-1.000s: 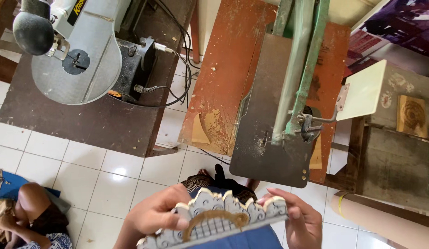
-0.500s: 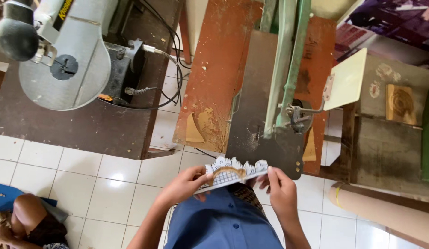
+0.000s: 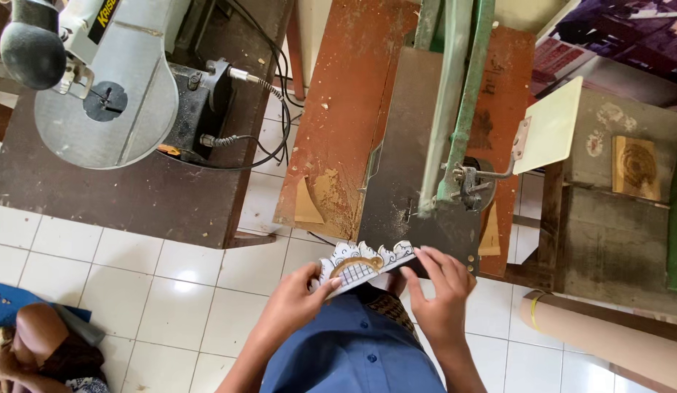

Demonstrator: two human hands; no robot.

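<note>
I hold a flat carved wooden piece point(image 3: 361, 263) with a scalloped white edge and a printed pattern, just in front of the scroll saw's dark table point(image 3: 418, 211). My left hand point(image 3: 298, 298) grips its left end. On its right end my right hand point(image 3: 441, 287) has the fingers on top, touching the table's near edge. The saw's green arm point(image 3: 455, 102) reaches over the table toward the blade area point(image 3: 425, 207), where sawdust lies.
The saw sits on a reddish wooden bench point(image 3: 338, 116) with wood offcuts. A grey band saw point(image 3: 105, 87) stands on a dark table to the left. Another person point(image 3: 40, 353) sits on the tiled floor, lower left. A cardboard tube point(image 3: 607, 338) lies at the right.
The carved piece has moved away from my body and forward, from close under the camera to the near edge of the saw table, both hands still on it.
</note>
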